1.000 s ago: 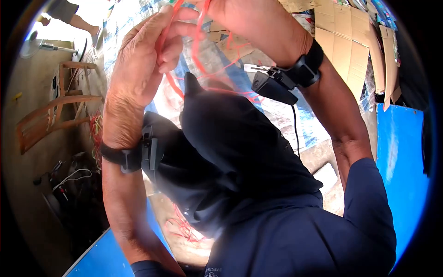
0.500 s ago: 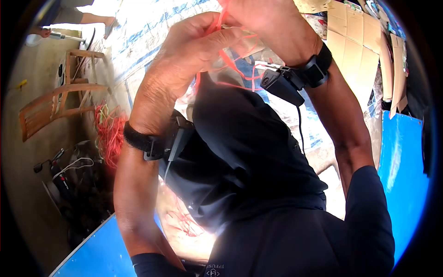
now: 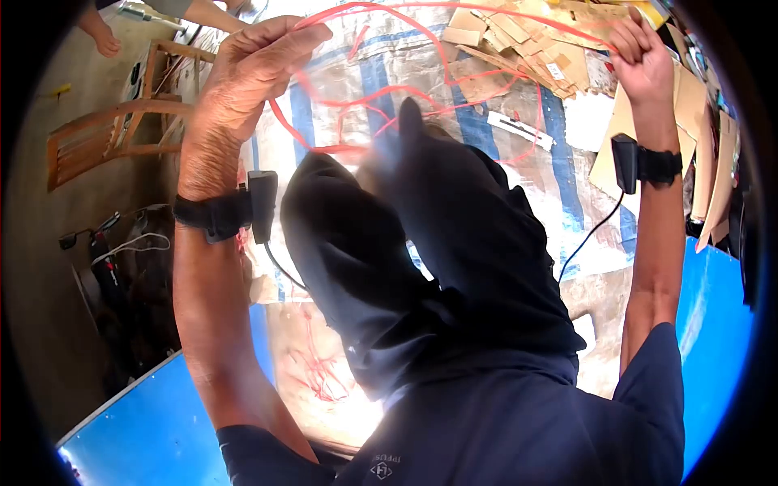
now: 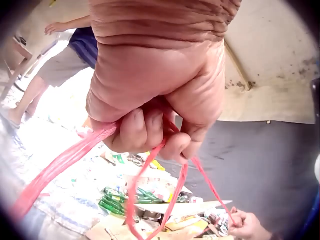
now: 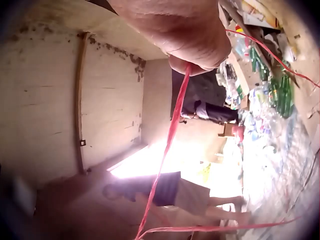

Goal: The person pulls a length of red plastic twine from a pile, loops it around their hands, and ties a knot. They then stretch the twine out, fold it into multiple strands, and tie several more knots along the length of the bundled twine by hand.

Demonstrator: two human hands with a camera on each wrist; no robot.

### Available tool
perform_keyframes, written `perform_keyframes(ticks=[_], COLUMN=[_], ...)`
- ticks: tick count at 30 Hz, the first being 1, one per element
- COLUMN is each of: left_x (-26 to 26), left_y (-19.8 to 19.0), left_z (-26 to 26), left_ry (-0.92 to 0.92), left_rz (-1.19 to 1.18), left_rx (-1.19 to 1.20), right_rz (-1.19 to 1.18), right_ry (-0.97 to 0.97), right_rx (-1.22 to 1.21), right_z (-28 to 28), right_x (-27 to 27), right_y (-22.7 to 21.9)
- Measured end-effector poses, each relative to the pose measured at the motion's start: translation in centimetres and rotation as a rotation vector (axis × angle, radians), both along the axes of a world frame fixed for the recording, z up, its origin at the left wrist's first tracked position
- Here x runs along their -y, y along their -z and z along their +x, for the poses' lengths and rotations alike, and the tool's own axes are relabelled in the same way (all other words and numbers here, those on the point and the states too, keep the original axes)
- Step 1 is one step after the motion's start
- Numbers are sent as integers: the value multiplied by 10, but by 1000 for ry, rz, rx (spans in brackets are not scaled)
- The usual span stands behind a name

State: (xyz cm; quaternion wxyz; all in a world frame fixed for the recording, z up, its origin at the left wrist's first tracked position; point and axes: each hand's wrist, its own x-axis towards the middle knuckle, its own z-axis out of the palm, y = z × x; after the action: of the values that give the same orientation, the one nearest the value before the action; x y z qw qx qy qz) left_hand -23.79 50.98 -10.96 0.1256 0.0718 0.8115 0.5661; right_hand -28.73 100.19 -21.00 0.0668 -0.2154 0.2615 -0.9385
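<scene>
My left hand (image 3: 251, 77), at the upper left of the head view, grips red plastic twine (image 3: 519, 14) with its fingers curled round it. Far to the right, my right hand (image 3: 644, 65) pinches another stretch of the same twine, which runs between the two hands. Loose loops sag below the left hand over the knees. In the left wrist view, several strands of twine (image 4: 65, 165) come out of the curled fingers (image 4: 134, 131). The right wrist view has a strand of twine (image 5: 172, 125) hanging straight down from the right fist (image 5: 180, 35).
A blue-striped sheet (image 3: 474, 130) covers the floor, with flattened cardboard (image 3: 527, 61) at the back right. A wooden chair frame (image 3: 113, 113) stands left. Blue boards (image 3: 705, 316) flank the seat. Green bottles (image 4: 112, 200) lie ahead. Another person (image 4: 75, 50) stands nearby.
Half a second ago the hands were together at the top; now they are wide apart, the left moved left, the right moved right. The twine between them has been drawn out.
</scene>
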Motion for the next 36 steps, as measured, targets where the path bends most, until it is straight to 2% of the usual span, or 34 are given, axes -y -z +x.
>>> perform_keyframes(ticks=[2,7,8,10,12,13,14,16,17,18,20,21,22,24,26,28,30,33,35,36], left_x=[9,29,30,28,31,32,33,33,32,32,34,36,38,38,30,11,-2,-16,-18,-22], left_y=[-2,-6,-8,-9,-6,-5,-6,-10,-12,-13,-14,-14,-14,-14,-13,-13,-13,-16,-14,-18], left_z=[3,5,5,8,8,9,9,9,8,8,6,4,2,3,2,-4,-10,-13,-22,-23], left_ry=[-36,-77,-96,-123,-92,-76,-79,-89,-91,-121,-152,-117,-82,-92,-94,-166,-117,-155,-98,-47], left_rz=[-53,170,257,214,307,322,320,454,455,509,563,619,674,676,677,822,863,905,929,948], left_rx=[-27,51,75,66,114,104,105,123,121,121,118,135,152,157,166,175,174,173,169,165], right_rz=[-23,-49,-40,-36,-8,-54,-56,51,43,44,725,907,1086,1320,1411,1290,1270,1276,1229,1230], right_ry=[187,297,309,311,415,316,312,453,159,156,432,298,290,272,189,38,70,100,-103,-98], right_rx=[186,292,358,421,523,453,455,618,431,429,745,721,735,542,423,168,-253,-270,-287,-289], right_z=[0,11,14,16,19,18,19,19,21,23,32,26,26,43,58,71,79,89,84,82], right_x=[-25,-41,-36,-25,-6,-6,4,29,34,37,57,47,37,64,101,133,175,212,223,227], right_y=[17,46,49,54,54,62,60,49,54,56,55,74,94,80,51,23,1,-27,-24,-19])
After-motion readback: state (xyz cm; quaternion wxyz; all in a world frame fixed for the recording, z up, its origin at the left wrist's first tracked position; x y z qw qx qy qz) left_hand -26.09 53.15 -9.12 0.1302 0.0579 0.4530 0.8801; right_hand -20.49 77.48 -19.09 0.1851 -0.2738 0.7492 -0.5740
